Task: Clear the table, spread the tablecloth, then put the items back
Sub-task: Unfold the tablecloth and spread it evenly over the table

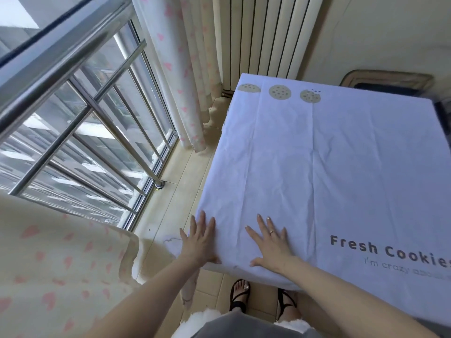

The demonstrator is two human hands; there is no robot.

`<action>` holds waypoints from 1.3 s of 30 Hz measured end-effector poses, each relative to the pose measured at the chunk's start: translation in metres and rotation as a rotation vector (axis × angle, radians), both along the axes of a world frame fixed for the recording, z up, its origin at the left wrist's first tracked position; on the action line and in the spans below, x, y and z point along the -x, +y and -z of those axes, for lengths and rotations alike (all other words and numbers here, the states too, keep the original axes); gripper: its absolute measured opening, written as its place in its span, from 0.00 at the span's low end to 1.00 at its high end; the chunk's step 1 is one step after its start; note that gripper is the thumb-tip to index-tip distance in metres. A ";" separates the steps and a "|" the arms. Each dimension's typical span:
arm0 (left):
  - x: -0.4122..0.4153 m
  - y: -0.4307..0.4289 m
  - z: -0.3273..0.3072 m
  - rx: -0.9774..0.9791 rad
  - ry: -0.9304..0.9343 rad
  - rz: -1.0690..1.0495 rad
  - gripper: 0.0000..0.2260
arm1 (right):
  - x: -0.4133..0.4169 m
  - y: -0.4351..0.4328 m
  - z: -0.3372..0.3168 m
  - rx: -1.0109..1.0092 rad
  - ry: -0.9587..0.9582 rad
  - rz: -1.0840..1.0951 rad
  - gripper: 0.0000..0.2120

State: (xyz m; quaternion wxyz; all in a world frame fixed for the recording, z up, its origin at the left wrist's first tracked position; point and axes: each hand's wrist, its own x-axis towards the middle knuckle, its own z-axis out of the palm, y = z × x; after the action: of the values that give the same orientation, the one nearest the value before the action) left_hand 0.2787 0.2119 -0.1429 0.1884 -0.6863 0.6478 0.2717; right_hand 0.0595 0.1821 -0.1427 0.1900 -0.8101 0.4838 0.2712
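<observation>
**Both palms flat on the spread cloth**

The white tablecloth (pixel 329 167) lies spread over the table, filling the view from 12 o'clock round to 5 o'clock, and hides the tabletop. Its surface shows fold creases and fine wrinkles. Three cookie prints (pixel 280 92) sit along its far edge at 12 o'clock, and the lettering "Fresh Cookies" (pixel 390 250) runs along its near side at 4 o'clock. The near edge drapes down toward the person.

The left hand (pixel 199 240) rests on the cloth's near left corner, at 7 o'clock of the cloth. It is released, with straight, slightly spread fingers pointing to 12 o'clock, and its outer fingers reach past the left edge. The right hand (pixel 271 242) lies just beside it, at 3 o'clock of the left hand, palm down near the near edge. Its fingers are straight and fanned, it wears a ring (pixel 271 232), and it grasps nothing.

A heart-print curtain (pixel 180 69) hangs at 11 o'clock, a radiator (pixel 263 32) stands at 12 o'clock, and a metal railing (pixel 73 93) crosses the window at 9 o'clock. Sandalled feet (pixel 240 296) stand on the tiled floor at 6 o'clock.
</observation>
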 end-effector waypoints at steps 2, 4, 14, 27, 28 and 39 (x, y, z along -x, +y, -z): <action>0.006 -0.002 0.001 -0.012 -0.060 0.012 0.54 | 0.001 0.003 0.002 0.009 0.011 -0.021 0.47; 0.012 -0.011 -0.003 0.013 -0.112 0.033 0.50 | 0.002 0.003 0.003 0.004 0.014 -0.032 0.48; 0.078 -0.037 -0.010 0.017 0.001 0.185 0.48 | 0.089 0.008 0.000 0.094 -0.087 0.374 0.35; 0.126 -0.094 -0.008 -0.051 0.035 0.111 0.46 | 0.290 0.027 -0.015 0.026 0.061 0.892 0.34; 0.129 -0.100 -0.009 -0.050 0.029 0.089 0.46 | 0.302 0.028 -0.015 0.019 0.076 0.908 0.34; 0.180 -0.119 -0.014 -0.039 0.037 -0.307 0.51 | 0.378 -0.010 -0.018 -0.017 0.043 0.880 0.40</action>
State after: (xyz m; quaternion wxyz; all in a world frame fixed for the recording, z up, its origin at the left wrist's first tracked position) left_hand 0.0987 0.0933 -0.1289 0.1460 -0.7684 0.5333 0.3222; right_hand -0.3181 0.1717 -0.1248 0.2838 -0.5195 0.7844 0.1852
